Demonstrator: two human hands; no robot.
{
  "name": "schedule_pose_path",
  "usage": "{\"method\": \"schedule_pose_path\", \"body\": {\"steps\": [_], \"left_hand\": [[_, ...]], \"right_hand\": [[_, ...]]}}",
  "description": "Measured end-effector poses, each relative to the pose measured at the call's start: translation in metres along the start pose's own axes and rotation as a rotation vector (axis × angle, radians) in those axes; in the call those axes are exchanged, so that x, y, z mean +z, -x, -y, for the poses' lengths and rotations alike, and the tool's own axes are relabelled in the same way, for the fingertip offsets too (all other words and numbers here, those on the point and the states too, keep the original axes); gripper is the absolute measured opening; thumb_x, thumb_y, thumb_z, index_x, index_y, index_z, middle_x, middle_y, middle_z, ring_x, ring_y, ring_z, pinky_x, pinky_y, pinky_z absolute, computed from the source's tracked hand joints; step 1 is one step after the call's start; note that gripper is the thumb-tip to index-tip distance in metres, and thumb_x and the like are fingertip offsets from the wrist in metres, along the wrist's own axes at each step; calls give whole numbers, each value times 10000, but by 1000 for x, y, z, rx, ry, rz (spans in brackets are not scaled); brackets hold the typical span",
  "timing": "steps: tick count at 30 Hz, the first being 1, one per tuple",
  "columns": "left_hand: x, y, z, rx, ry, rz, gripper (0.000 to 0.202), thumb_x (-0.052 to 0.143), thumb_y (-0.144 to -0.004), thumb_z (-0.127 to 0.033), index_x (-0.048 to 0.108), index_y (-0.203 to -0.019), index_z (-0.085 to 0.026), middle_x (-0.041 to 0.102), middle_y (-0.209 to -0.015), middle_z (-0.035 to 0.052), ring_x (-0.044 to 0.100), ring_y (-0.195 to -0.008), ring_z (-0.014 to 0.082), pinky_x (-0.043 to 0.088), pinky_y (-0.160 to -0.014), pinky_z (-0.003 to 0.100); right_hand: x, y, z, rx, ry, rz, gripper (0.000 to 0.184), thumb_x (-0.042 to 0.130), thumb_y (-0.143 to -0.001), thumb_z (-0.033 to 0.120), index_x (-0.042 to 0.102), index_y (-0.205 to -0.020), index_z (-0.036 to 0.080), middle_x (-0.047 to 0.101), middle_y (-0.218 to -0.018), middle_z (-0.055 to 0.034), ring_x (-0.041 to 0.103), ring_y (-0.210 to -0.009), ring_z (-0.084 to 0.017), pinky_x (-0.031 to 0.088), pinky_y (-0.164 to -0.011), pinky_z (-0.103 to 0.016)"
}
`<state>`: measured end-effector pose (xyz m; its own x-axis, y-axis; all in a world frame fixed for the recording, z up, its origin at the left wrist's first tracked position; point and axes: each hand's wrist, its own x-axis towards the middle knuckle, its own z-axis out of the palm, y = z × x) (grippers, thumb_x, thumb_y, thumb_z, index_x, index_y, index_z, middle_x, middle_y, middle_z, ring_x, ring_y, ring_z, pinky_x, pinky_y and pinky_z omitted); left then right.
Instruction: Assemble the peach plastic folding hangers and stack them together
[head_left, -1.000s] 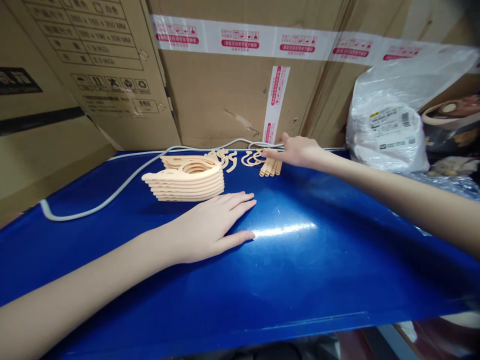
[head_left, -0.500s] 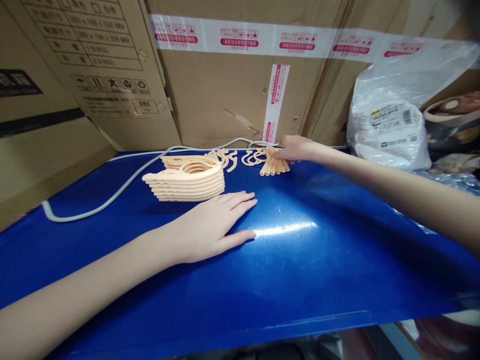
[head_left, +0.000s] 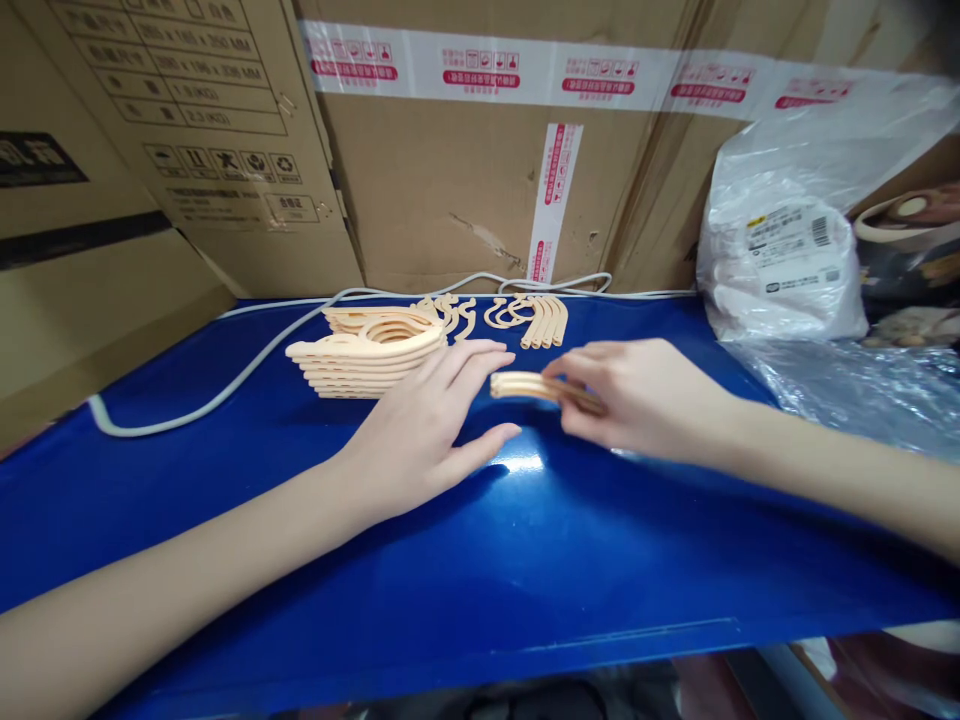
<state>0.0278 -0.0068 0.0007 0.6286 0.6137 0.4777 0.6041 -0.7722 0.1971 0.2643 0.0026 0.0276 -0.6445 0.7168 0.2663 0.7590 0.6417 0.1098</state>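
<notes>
- Stack of beige hanger-shaped pieces (head_left: 356, 372), just left of the left fingers.
- Left hand (head_left: 431, 425), fingers extended, thumb apart.
- Row of curved beige bars (head_left: 546, 322), beyond the right fingertips.
- Slim beige bars (head_left: 521, 385), pinched between right thumb and fingers.
- Right hand (head_left: 641, 400), gripping these.

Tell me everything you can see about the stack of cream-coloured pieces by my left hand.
The stack is made of several similar cream-coloured pieces, apparently smooth plastic, layered one on another. The top piece has a narrow end pointing left, and a rounded opening shows toward the right. At the left, the lower layers step inward. It sits toward the back left of the blue table. Your left hand covers its lower right part; whether they touch, I can't tell.
</notes>
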Motion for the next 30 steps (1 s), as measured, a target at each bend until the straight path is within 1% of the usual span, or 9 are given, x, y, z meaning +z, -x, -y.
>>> {"method": "schedule_pose_path", "body": {"steps": [1, 3, 6, 9, 14, 19, 24, 30], "left_hand": [[-1, 0, 0, -3, 14, 5, 426, 527, -946, -402, 471, -1295, -165, 541, -1314, 108, 510, -1227, 254, 411, -1053, 402], [-2, 0, 0, -6, 54, 58, 317, 511, -959, -386, 537, -1200, -182, 597, -1199, 77, 559, -1119, 232, 442, -972, 378], [-2, 0, -1, 4, 85, 142, 206, 493, -965, -342, 593, -1062, -190, 634, -1035, 42, 577, -967, 204, 445, -851, 346], [-2, -1, -2, -3, 79, 178, 148, 514, -934, -303, 594, -978, -186, 629, -947, 28, 557, -893, 196, 424, -790, 337], [-2, -2, -3, -23, 67, 230, 115, 522, -905, -283, 576, -936, -187, 601, -896, 20, 522, -856, 195, 395, -757, 336], [-5, -4, -6, -64, 84, 264, 100, 527, -873, -267, 575, -917, -190, 587, -871, 10, 512, -830, 191, 377, -722, 329], [-7, -6, -9, -73, 107, 289, 94, 557, -808, -251, 571, -881, -194, 592, -844, 4, 512, -827, 195, 372, -712, 326], [-7, -5, -10, -63, 102, 300, 101, 565, -809, -260, 569, -893, -204, 593, -847, 1, 507, -824, 194, 367, -714, 330]], "right_hand": [[2, 7, 7, -62, -4, -14, 270, 466, -853, 280, 677, -983, 171, 711, -843, -79, 664, -732, -226, 414, -609, -317], [7, 17, 18, -140, -7, -59, 267, 440, -884, 258, 669, -964, 147, 689, -802, -78, 641, -713, -214, 410, -603, -316], [13, 23, 23, -183, -5, -102, 235, 442, -897, 227, 651, -959, 139, 672, -786, -73, 612, -707, -201, 403, -594, -308], [16, 23, 21, -214, -26, -102, 220, 458, -905, 220, 649, -977, 136, 656, -789, -60, 597, -702, -191, 407, -598, -307], [18, 22, 10, -305, -5, -114, 260, 447, -937, 254, 661, -1010, 125, 637, -774, -53, 573, -696, -196, 403, -593, -317], [19, 22, 0, -349, -59, -95, 240, 480, -932, 283, 658, -987, 132, 654, -808, -49, 560, -713, -183, 411, -607, -305], [19, 23, -2, -401, -81, -111, 229, 486, -932, 285, 662, -956, 141, 627, -766, -40, 526, -700, -175, 417, -620, -295], [20, 22, -3, -410, -100, -88, 240, 477, -942, 296, 660, -973, 143, 634, -799, -47, 517, -726, -177, 424, -643, -295]]}}
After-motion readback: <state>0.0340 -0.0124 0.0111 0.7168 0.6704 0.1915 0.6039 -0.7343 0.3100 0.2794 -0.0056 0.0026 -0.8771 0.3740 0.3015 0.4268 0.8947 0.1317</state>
